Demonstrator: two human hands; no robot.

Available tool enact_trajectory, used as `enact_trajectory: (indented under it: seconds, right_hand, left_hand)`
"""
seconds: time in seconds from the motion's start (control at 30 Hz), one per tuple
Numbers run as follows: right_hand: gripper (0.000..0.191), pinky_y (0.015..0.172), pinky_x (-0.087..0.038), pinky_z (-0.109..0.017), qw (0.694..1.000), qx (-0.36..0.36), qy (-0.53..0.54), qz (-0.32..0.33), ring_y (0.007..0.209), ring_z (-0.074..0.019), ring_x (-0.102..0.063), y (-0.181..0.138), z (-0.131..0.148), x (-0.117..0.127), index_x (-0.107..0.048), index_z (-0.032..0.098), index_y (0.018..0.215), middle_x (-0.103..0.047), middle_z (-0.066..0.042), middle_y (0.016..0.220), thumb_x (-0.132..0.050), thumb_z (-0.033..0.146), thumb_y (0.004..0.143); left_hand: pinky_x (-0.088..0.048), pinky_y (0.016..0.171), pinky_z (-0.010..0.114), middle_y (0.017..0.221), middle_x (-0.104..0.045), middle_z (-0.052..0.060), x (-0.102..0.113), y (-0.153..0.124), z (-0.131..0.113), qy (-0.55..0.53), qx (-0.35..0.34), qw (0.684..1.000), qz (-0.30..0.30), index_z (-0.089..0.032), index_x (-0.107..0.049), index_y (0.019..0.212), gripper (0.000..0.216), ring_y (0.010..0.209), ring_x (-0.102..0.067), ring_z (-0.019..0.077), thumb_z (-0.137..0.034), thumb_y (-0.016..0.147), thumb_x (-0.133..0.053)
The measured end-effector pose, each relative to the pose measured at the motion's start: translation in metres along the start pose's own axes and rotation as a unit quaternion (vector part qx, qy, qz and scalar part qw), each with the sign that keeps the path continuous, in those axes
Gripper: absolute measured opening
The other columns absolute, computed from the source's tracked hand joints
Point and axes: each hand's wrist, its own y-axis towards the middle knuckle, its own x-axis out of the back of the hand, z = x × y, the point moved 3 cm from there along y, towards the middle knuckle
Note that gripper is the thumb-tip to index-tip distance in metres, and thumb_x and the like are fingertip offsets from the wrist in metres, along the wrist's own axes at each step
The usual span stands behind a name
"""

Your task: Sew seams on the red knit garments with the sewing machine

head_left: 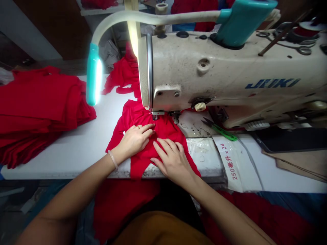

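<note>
red knit cloth (166, 136) spread at the middle of the frame, soft and lightly creased, its far end under the presser foot (155, 115) of a cream sewing machine (204, 68), its near end hanging over the front edge of the worktop (63, 160). left hand (135, 139) flat on the cloth, fingers loosely spread, a pale bangle (112, 160) on the wrist. right hand (173, 161) just beside it, also open and pressing flat, with no pinch or grip in either. a folded red stack (38, 109) at the left of the frame, a teal lamp (94, 75) lit at upper left, and green-handled snips (224, 133) lying right of the presser foot, touching a white printed bag (235, 160).
</note>
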Motion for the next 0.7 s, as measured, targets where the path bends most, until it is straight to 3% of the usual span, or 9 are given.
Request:
enact_trajectory:
  seconds: [0.3, 0.5, 0.6, 0.7]
  right_hand:
    - [0.054, 0.104, -0.036, -0.053, 0.998, -0.028, -0.004, 0.056, 0.130, -0.0323, -0.046, 0.032, -0.016, -0.013, -0.055, 0.012, 0.140, -0.053, -0.015, 0.146, -0.038, 0.048, 0.103]
    - [0.053, 0.103, -0.037, -0.063, 0.992, -0.046, 0.014, 0.116, 0.135, -0.0369, -0.039, 0.047, -0.021, -0.016, -0.049, 0.016, 0.146, -0.044, -0.019, 0.152, -0.042, 0.045, 0.102]
    - [0.045, 0.103, -0.035, -0.063, 0.991, -0.021, 0.058, 0.116, 0.135, -0.0359, -0.040, 0.048, -0.022, -0.010, -0.058, 0.023, 0.138, -0.047, -0.017, 0.150, -0.043, 0.045, 0.102]
    - [0.038, 0.101, -0.038, -0.054, 0.983, 0.003, 0.146, 0.116, 0.130, -0.0300, -0.046, 0.049, -0.037, -0.003, -0.072, 0.025, 0.112, -0.058, -0.012, 0.137, -0.041, 0.046, 0.103]
  left_hand:
    - [-0.044, 0.083, 0.038, 0.119, -0.068, 0.010, -0.004, 0.022, 0.026, -0.006, 0.007, 1.000, -0.019, -0.016, -0.067, 0.118, 0.030, 0.102, -0.059, 0.0249, -0.014, 0.097, -0.045]
    - [-0.033, 0.100, 0.044, 0.111, -0.070, 0.009, -0.003, 0.033, 0.049, -0.084, 0.075, 0.992, -0.052, -0.016, -0.062, 0.116, 0.025, 0.111, -0.059, 0.0257, -0.023, 0.098, -0.046]
    - [-0.031, 0.103, 0.045, 0.119, -0.068, 0.010, -0.004, 0.036, 0.063, -0.136, 0.109, 0.984, -0.036, -0.018, -0.060, 0.125, 0.035, 0.115, -0.057, 0.0257, -0.030, 0.104, -0.034]
    - [-0.033, 0.102, 0.046, 0.127, -0.065, 0.012, -0.001, 0.031, 0.063, -0.117, 0.107, 0.987, 0.004, -0.020, -0.057, 0.134, 0.043, 0.123, -0.052, 0.0287, -0.031, 0.106, -0.027]
